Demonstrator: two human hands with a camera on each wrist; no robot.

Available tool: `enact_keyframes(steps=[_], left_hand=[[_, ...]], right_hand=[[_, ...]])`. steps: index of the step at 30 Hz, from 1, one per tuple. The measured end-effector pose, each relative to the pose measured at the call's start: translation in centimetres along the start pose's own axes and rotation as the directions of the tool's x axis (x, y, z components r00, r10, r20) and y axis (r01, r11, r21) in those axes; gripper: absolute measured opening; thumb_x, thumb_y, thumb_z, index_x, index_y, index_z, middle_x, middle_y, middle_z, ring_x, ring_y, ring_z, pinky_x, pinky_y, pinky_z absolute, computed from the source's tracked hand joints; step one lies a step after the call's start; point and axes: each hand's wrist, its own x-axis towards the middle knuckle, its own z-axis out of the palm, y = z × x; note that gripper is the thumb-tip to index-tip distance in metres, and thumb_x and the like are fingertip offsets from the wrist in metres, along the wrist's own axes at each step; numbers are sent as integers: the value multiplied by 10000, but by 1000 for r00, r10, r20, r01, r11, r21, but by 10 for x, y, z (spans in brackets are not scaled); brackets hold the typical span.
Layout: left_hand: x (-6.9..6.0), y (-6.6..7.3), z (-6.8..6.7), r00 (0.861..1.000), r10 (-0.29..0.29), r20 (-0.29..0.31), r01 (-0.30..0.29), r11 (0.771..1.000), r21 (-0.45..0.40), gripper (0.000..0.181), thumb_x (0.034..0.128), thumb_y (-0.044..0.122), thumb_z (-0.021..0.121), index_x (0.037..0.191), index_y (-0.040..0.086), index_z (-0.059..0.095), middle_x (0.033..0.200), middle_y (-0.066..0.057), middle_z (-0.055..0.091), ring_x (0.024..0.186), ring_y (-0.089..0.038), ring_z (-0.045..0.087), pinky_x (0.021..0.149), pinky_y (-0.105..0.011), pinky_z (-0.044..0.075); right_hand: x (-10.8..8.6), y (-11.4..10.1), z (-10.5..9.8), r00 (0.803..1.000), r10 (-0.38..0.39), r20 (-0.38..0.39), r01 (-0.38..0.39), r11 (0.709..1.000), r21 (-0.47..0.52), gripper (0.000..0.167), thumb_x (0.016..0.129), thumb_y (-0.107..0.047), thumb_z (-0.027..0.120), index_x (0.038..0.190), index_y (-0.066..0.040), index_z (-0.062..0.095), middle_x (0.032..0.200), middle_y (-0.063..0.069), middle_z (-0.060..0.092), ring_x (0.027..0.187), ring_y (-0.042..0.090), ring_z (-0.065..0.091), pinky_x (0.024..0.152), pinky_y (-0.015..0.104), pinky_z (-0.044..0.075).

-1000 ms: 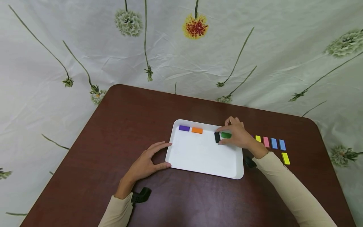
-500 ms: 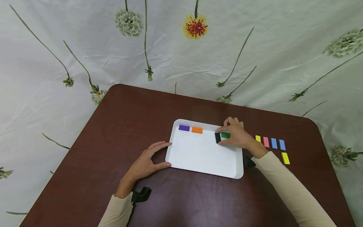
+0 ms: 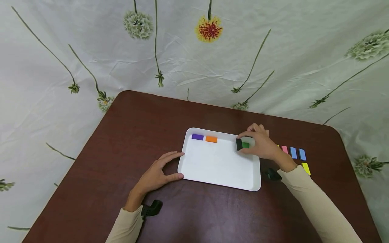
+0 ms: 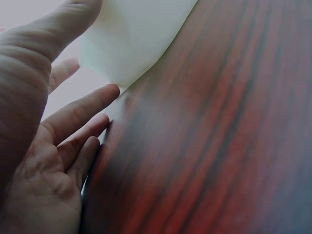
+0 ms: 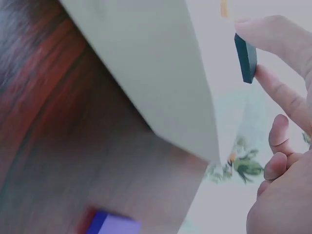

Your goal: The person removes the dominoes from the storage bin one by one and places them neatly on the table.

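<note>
In the head view my right hand (image 3: 260, 144) pinches a black block (image 3: 239, 144) between thumb and forefinger, over the right part of the white tray (image 3: 218, 182). A green block (image 3: 245, 145) lies just right of it, partly hidden by the hand. The right wrist view shows the dark block (image 5: 246, 58) held by its two ends. My left hand (image 3: 156, 175), fingers spread, touches the tray's left rim with thumb and a fingertip. A purple block (image 3: 197, 137) and an orange block (image 3: 211, 139) lie along the tray's far side.
Right of the tray, on the brown table (image 3: 146, 125), lie a pink block (image 3: 284, 149), two blue blocks (image 3: 293, 153) and a yellow block (image 3: 305, 168); the right arm partly covers others. A purple block (image 5: 114, 224) shows low in the right wrist view. Flowered cloth (image 3: 182, 50) hangs behind.
My right hand has moved slightly right with the black block, which now stands closer to the green block and looks lifted or tilted. My left hand and the tray have stayed put.
</note>
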Motion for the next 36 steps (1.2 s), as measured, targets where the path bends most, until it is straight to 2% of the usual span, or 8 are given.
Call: enact_keyframes(steps=[8, 15, 22, 26, 33, 36], left_hand=[[0, -2, 0, 1000, 3, -4, -3, 1000, 6, 687, 818, 447, 819, 1436, 365, 529, 1553, -46, 431, 1463, -303, 367, 1126, -609, 321], [0, -3, 0, 1000, 5, -4, -4, 1000, 5, 691, 812, 453, 822, 1432, 394, 522, 1551, -35, 430, 1462, -290, 369, 1125, -597, 329], [2, -3, 1, 1000, -5, 4, 5, 1000, -17, 692, 809, 471, 820, 1429, 401, 521, 1547, 0, 425, 1464, -254, 364, 1136, -571, 321], [2, -2, 2, 1000, -2, 6, 2, 1000, -14, 695, 812, 463, 819, 1435, 393, 518, 1553, -23, 424, 1464, -269, 366, 1133, -583, 323], [1, -3, 2, 1000, -16, 1, 16, 1000, -10, 690, 805, 475, 820, 1424, 421, 520, 1551, 5, 423, 1466, -249, 364, 1139, -573, 319], [1, -3, 1, 1000, -11, -4, 11, 1000, -9, 698, 805, 465, 824, 1430, 410, 519, 1552, -14, 425, 1461, -267, 371, 1133, -586, 326]], right_hand=[[-25, 15, -17, 999, -9, -43, 9, 1000, 3, 428, 771, -169, 879, 1166, -121, 722, 908, 82, 396, 903, 217, 280, 765, 440, 145], [-52, 27, -29, 997, 45, -56, -46, 999, -20, 425, 762, -149, 877, 1151, -77, 722, 865, 97, 402, 887, 224, 307, 750, 432, 151], [-81, 44, -36, 993, 81, -81, -85, 995, -48, 440, 741, -150, 888, 1141, -63, 724, 887, 101, 481, 901, 275, 392, 740, 401, 181], [-98, 56, -37, 990, 118, -75, -122, 991, -49, 446, 750, -167, 886, 1146, -54, 716, 890, 85, 481, 918, 263, 401, 729, 403, 170], [-126, 73, -39, 984, 160, -78, -166, 983, -76, 457, 770, -133, 860, 1174, -6, 690, 867, 66, 447, 899, 254, 385, 717, 415, 173], [-136, 79, -39, 981, 172, -84, -180, 979, -97, 466, 768, -127, 860, 1188, -21, 687, 858, 66, 428, 899, 254, 380, 711, 421, 173]])
